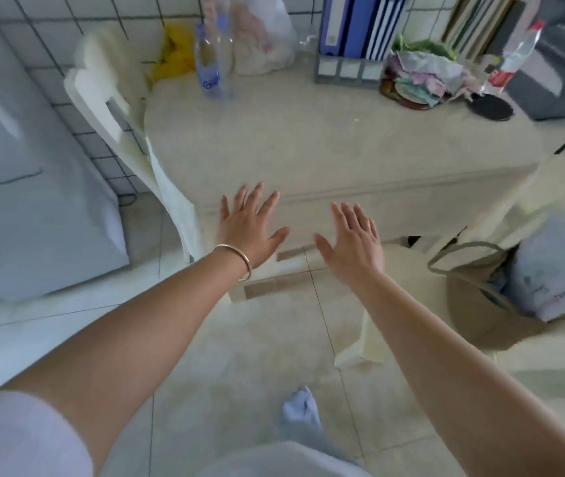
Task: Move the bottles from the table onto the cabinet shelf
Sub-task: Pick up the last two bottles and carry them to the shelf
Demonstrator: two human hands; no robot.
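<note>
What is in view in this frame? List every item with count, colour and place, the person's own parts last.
table: one, cream, centre
bottles: two clear, one blue-labelled, table's far left
yellow bag: one, behind the bottles
white bag: one, far table edge
file holder: one, grey, with blue binders
scrap bowl: one, mixed colours, table's right
red-and-clear packet: one, far right
black disc: one, beside the bowl
chair: one, cream, left of table
tote bag: one, tan, floor right
bracelet: one, gold, left wrist
left hand: open, empty, near table edge
right hand: open, empty

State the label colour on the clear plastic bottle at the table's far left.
Blue, on the clear plastic bottle; head view.
</note>
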